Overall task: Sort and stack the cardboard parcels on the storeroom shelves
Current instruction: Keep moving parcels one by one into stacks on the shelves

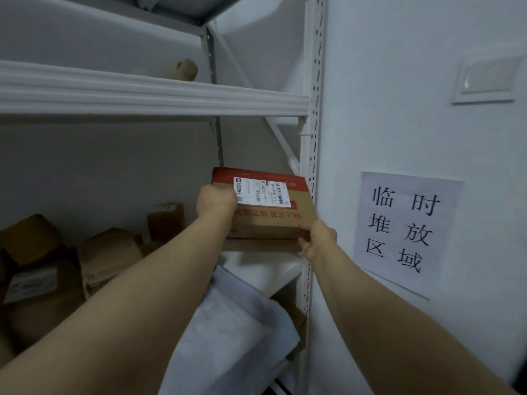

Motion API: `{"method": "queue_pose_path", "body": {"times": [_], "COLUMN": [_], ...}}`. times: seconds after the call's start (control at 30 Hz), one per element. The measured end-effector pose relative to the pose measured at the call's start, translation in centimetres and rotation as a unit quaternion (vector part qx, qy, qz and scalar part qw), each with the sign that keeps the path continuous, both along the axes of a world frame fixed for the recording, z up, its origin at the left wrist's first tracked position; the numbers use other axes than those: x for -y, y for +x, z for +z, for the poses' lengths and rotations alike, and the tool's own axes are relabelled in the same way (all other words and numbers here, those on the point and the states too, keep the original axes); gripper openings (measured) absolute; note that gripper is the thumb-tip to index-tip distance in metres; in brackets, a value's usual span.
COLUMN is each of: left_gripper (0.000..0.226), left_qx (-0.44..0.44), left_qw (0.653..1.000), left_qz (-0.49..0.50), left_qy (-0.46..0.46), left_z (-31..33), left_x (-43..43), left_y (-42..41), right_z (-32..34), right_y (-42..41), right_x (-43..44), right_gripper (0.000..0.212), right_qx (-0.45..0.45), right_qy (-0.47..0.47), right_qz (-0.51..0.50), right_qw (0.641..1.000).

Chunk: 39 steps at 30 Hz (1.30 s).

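The left hand grips the red-topped brown cardboard parcel at its nine o'clock edge; the right hand pinches its five o'clock corner.

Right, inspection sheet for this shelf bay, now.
Surface: white shelf, partly bare at its right end.
Job's things: labelled box held at the shelf's right end; cartons piled at left; small parcel on the upper shelf.
Clutter: white bag below the shelf.
Grippers: left hand grips the box's left side; right hand grips its near right corner.
Cables: nothing seen.
Surroundings: paper sign and a plate on the right wall.
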State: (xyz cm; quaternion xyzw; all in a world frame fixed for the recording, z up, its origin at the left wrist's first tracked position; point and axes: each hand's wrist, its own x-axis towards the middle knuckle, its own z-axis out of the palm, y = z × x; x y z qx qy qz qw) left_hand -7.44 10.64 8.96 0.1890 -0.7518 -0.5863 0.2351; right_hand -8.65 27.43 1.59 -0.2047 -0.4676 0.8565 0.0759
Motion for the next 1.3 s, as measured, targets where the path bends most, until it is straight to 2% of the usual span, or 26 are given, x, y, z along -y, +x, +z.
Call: {"method": "queue_pose_path", "body": {"times": [0.13,0.27,0.43,0.6,0.77,0.9,1.13,1.3], "left_gripper": [0.014,0.017,0.051,0.051,0.064,0.068,0.054,0.062], "left_qx": [0.003,0.005,0.045,0.076,0.083,0.074,0.015,0.014], "left_qw": [1.0,1.0,0.998,0.992,0.983,0.973,0.955,0.943], "left_qz": [-0.004,-0.004,0.026,0.09,0.153,0.204,0.237,0.275], "left_qy": [-0.004,-0.01,-0.031,-0.055,0.061,0.078,0.176,0.187], "left_z": [0.0,-0.2,-0.6,-2.1,-3.8,-3.7,-4.7,-5.8], "left_x": [-1.2,-2.3,-2.5,-0.6,4.7,10.0,20.0,27.0], "left_y": [3.2,6.8,11.9,17.7,23.2,27.2,32.5,37.2], "right_z": [0.0,0.0,0.0,-1.1,-2.0,-1.9,-2.1,-3.4], "right_y": [4.4,8.9,13.8,18.2,22.9,25.5,28.8,31.1], "right_x": [-1.7,-3.0,-3.8,-2.3,2.0,7.1,16.8,24.7], "right_gripper": [0.039,0.039,0.041,0.036,0.031,0.03,0.033,0.027], "right_qx": [-0.013,-0.013,-0.001,-0.017,-0.011,-0.015,-0.013,0.01], "right_qy": [-0.008,-0.003,-0.011,-0.016,-0.001,0.021,0.036,0.043], "right_qz": [-0.023,-0.021,-0.005,0.038,0.104,0.161,0.229,0.286], "right_qw": [1.0,1.0,1.0,0.999,0.995,0.987,0.973,0.957]}}
